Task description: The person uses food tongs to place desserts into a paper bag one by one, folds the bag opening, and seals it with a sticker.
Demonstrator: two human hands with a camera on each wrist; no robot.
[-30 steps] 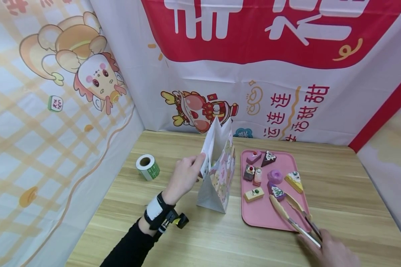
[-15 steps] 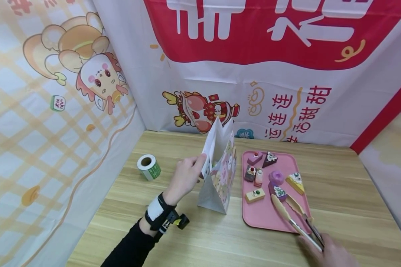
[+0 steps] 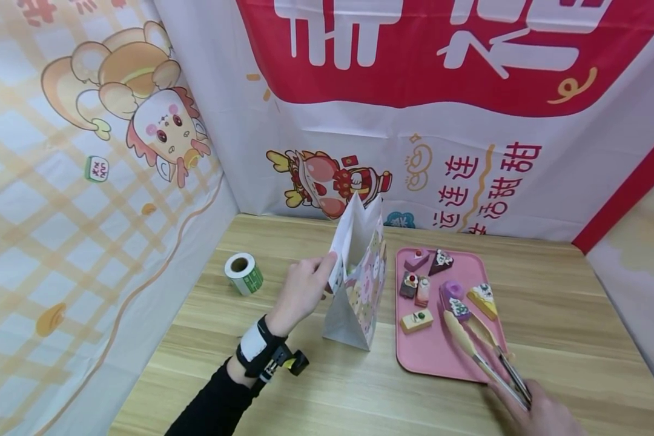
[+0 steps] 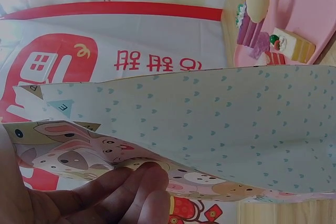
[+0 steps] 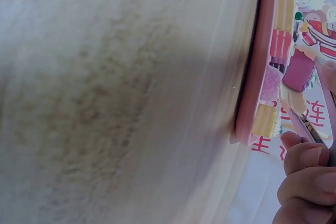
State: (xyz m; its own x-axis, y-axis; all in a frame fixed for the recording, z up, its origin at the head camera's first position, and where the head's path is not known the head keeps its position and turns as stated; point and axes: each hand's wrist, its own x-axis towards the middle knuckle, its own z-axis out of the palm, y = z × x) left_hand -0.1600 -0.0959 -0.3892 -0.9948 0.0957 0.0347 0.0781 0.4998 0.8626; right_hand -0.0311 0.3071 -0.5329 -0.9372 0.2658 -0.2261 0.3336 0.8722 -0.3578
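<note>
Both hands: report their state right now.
Left hand: gripping the paper bag by its upper edge.
Right hand: closed around the tongs, holding them.

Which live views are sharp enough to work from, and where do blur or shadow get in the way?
Head view: bright, the pink, round-cornered rectangular tray sharply outlined; left wrist view: dimmer, but the open, heart-lined paper bag is distinct; right wrist view: the pale wood-grain tabletop is badly blurred, with a soft shadow beside the tray.

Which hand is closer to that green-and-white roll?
Left. The left hand, gripping the paper bag, is just right of the roll; the right hand, holding tongs, is much farther right, by the pink tray.
</note>
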